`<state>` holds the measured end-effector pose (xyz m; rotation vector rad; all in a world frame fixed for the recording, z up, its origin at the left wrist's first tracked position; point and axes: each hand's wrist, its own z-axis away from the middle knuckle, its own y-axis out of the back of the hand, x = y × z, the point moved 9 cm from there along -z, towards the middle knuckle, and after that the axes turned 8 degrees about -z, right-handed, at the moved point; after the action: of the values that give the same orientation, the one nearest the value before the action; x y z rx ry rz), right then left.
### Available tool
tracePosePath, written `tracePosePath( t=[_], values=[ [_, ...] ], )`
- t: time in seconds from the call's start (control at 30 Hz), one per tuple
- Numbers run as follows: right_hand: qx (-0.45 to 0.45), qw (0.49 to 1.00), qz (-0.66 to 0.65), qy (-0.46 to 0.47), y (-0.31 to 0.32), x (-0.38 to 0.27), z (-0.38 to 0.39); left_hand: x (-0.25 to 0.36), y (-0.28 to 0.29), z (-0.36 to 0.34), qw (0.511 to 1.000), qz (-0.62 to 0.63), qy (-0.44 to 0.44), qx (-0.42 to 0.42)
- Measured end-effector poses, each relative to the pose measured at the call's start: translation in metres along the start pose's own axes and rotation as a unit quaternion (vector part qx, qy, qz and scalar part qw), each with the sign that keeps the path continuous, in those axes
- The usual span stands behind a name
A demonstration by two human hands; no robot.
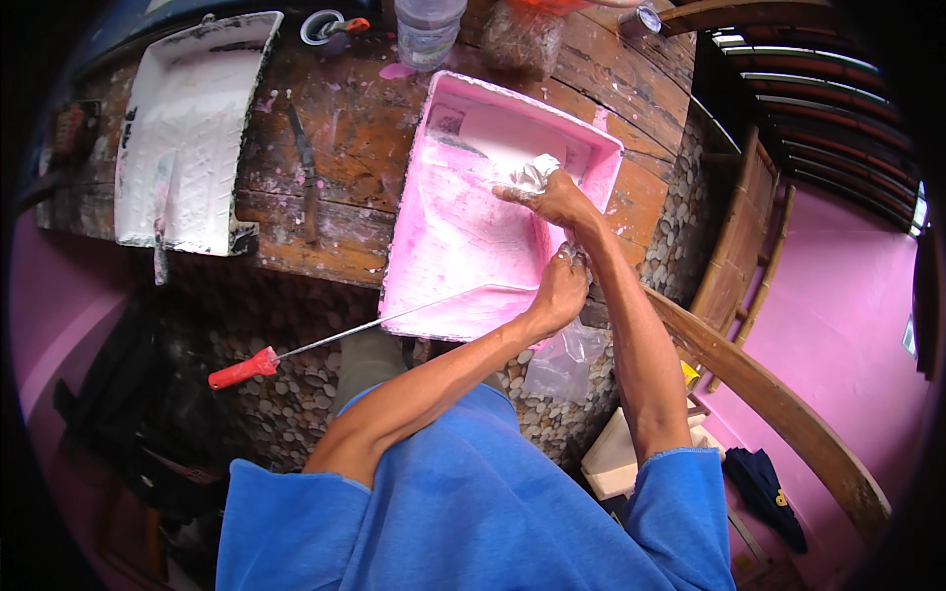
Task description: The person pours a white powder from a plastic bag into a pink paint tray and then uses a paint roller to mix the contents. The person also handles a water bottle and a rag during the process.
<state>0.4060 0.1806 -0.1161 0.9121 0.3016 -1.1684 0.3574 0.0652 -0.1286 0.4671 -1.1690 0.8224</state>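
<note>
A pink paint tray (463, 222), smeared with pink and white paint, overhangs the table's near edge. My right hand (555, 204) reaches over it, closed on a crumpled white wad (535, 174), cloth or plastic; I cannot tell which. Just below, my left hand (564, 288) is curled at the tray's right side, with whitish paint on its fingers; what it grips is hidden. A paint roller's red handle (246, 367) sticks out past the tray's near left side. Its metal rod runs across the tray toward my left hand, and the roller head is not visible.
On the wooden table (355, 167) stand a second white-coated tray (197, 118), a knife-like tool (304, 163), a small tub with a brush (325, 28) and a clear plastic container (427, 34). A clear plastic bag (567, 364) hangs near the tray. A curved wooden rail (769, 394) runs at right.
</note>
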Motion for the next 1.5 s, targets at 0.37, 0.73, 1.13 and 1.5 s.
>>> tracePosePath(
  t=[0.37,0.73,1.13,1.5],
  values=[
    [-0.104,0.983,0.040,-0.144,-0.014,0.036,0.009,-0.003,0.076,0.025,0.919,0.280,0.260,0.093],
    [-0.180,0.978,0.094,-0.041,-0.028,0.054,-0.001,0.009,0.109,-0.023,0.956,0.159,0.244,-0.025],
    [-0.063,0.950,-0.282,-0.120,0.005,0.053,0.052,-0.001,0.114,-0.017,0.981,0.042,0.137,0.127],
    [0.098,0.970,-0.222,-0.016,0.015,0.033,0.054,-0.006,0.101,-0.019,0.933,0.239,0.226,0.147]
  ],
)
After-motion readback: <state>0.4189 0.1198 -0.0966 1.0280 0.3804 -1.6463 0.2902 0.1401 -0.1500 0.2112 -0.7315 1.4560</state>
